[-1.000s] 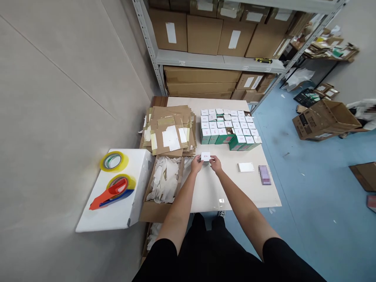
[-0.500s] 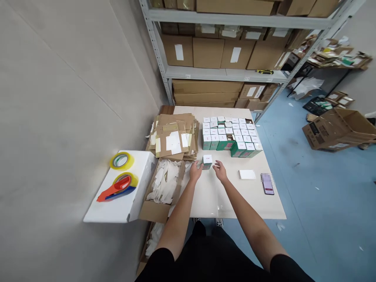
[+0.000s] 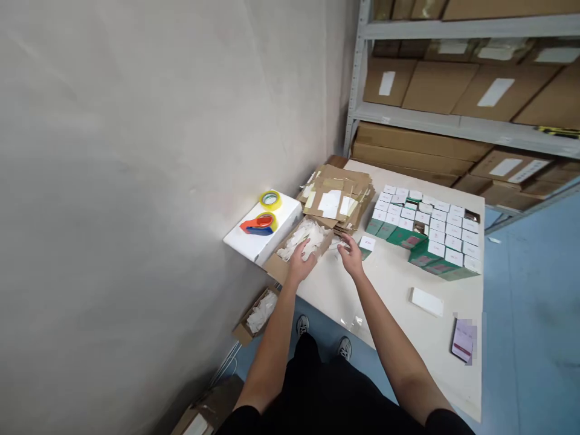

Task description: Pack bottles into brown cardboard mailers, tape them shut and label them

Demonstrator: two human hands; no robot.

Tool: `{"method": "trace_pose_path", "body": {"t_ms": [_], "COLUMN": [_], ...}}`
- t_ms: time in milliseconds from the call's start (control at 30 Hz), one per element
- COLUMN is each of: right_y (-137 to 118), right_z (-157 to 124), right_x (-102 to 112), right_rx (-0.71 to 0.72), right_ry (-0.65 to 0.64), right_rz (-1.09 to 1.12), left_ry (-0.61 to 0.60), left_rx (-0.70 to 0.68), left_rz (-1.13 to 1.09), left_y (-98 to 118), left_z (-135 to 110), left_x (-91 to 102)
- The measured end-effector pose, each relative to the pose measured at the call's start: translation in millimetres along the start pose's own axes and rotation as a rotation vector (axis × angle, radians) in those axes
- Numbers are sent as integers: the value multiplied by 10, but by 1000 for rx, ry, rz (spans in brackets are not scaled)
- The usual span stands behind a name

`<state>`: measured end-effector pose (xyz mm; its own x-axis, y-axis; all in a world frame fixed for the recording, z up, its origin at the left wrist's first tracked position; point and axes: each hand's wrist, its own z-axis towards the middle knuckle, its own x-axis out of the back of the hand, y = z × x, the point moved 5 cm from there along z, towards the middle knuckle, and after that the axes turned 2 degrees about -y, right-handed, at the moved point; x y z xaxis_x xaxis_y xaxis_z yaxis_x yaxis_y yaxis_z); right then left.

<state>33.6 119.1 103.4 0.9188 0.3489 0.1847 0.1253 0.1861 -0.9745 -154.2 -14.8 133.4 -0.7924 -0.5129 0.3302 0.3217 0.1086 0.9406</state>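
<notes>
My left hand is over the near edge of an open carton filled with crumpled white paper-like strips. Its fingers are apart, and nothing shows in its grasp. To the right, my right hand hovers above the table with thumb and fingers spread, also with nothing visible in it. Just beyond that hand stands a small green box with a white top, partly hidden by the hand. Some white scraps lie between the carton and my right fingers.
Flattened cardboard is stacked behind the carton. Rows of green-and-white boxes stand farther right, with a white flat box and a phone nearer. Tape rolls and a red-blue tape dispenser lie left.
My view has swung left. Both hands have moved left from around the small green box, the left one now over the carton of white strips. The box stays on the table.
</notes>
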Motion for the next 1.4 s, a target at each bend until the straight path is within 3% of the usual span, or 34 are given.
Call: {"method": "trace_pose_path", "body": {"t_ms": [233, 467, 633, 767, 933, 1067, 1167, 1233, 1400], "right_y": [-524, -826, -918, -831, -803, -891, -982, -1021, -916], "right_z": [188, 515, 699, 724, 714, 649, 540, 455, 167], "right_x": [-1233, -2569, -3245, -3531, -3583, -3356, -3018, -2722, -1826], "right_rx": [143, 251, 301, 197, 195, 297, 355, 362, 282], "right_ry": [-194, -324, -428, -509, -495, -405, -323, -267, -175], "right_rz": [-49, -248, -521, -821, -922, -874, -857, -844, -820], "left_ry": [189, 253, 283, 312, 369, 482, 583, 597, 483], "left_rx": [26, 82, 94, 117, 97, 58, 31, 6, -86], "left_rz": [-33, -107, -108, -137, -147, -148, -152, -155, -201], "left_y": [-200, -646, -829, -907, -938, -867, -730, -596, -198], "left_z": [-95, -1, 3, 5, 60, 133, 211, 293, 522], "left_x": [1188, 2157, 2681, 2902, 3007, 3071, 3046, 2931, 2277]}}
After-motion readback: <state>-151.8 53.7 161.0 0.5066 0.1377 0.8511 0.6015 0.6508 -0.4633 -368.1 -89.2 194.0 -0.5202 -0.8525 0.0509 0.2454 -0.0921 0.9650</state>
